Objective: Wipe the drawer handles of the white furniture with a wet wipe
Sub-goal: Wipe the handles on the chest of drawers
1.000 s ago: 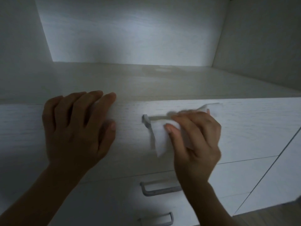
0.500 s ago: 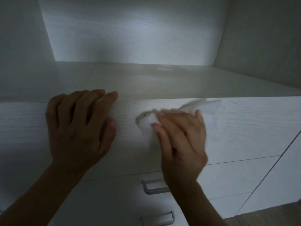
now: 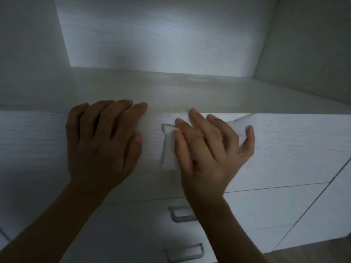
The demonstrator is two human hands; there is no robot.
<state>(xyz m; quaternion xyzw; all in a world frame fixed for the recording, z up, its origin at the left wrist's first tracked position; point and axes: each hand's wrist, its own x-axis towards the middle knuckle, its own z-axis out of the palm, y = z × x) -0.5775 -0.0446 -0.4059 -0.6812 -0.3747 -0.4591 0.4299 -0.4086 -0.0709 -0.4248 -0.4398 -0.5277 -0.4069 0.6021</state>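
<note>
The left hand [image 3: 102, 141] lies flat against the front of the top drawer [image 3: 284, 145] of the white furniture [image 3: 247, 209]. Its fingers are relaxed and nearly straight, and their tips reach the drawer's upper edge. It holds nothing.

Just to its right, the bent left end of the top drawer handle [image 3: 164, 127] shows as a thin grey bar. The rest of the handle is covered. The wet wipe [image 3: 170, 149] is draped over it: one white flap hangs down the drawer front beside the thumb, and another corner sticks out near the drawer's top edge, beyond the little finger.

The right hand [image 3: 210, 154] lies over the wipe and handle with its fingers spread and only slightly bent, pressing the wipe against the drawer front rather than wrapping round it. The hand is blurred, so whether the thumb also pinches the wipe cannot be told.

Below the right wrist, the second handle [image 3: 182, 215] is partly hidden by the forearm. The third handle [image 3: 185, 253] sits lower, near the bottom edge of the view.

Above the drawers runs a pale shelf [image 3: 171, 88], dimly lit at the back. At the lower right corner a strip of wooden floor [image 3: 313, 253] shows.
</note>
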